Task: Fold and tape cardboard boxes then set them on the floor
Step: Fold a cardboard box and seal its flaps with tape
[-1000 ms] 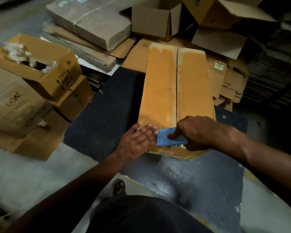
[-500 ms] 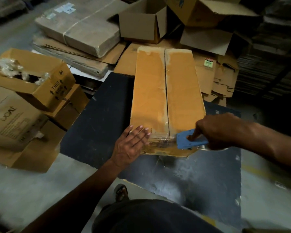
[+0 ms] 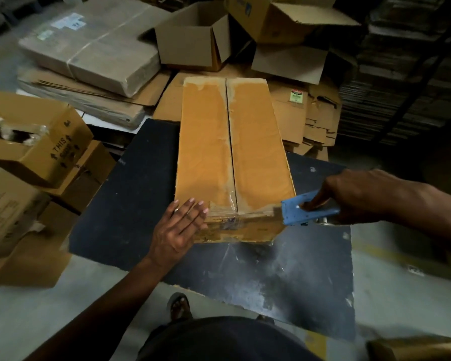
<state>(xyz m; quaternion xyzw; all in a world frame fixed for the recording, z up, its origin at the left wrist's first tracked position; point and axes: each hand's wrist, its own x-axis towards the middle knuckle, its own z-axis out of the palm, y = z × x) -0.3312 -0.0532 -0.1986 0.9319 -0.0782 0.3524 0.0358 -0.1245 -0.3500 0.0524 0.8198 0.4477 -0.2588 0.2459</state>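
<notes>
A long orange-brown cardboard box [image 3: 255,142] lies on a dark worktable [image 3: 130,204], its two top flaps meeting in a centre seam. Clear tape crosses the near end of the box. My left hand [image 3: 179,227] lies flat, fingers spread, on the near left corner of the box. My right hand [image 3: 359,196] grips a blue tape dispenser [image 3: 307,209] just off the near right corner of the box.
Open boxes [image 3: 37,142] stand stacked at the left. Flattened cardboard bundles [image 3: 94,56] and open cartons [image 3: 193,45] crowd the floor behind the table. More flat cardboard [image 3: 310,121] lies at the back right. My sandalled foot [image 3: 179,307] shows below the table's near edge.
My right hand has drawn the blue dispenser from the centre of the box's near end out past its right corner, leaving tape across that end. My left hand stayed pressed on the left corner.
</notes>
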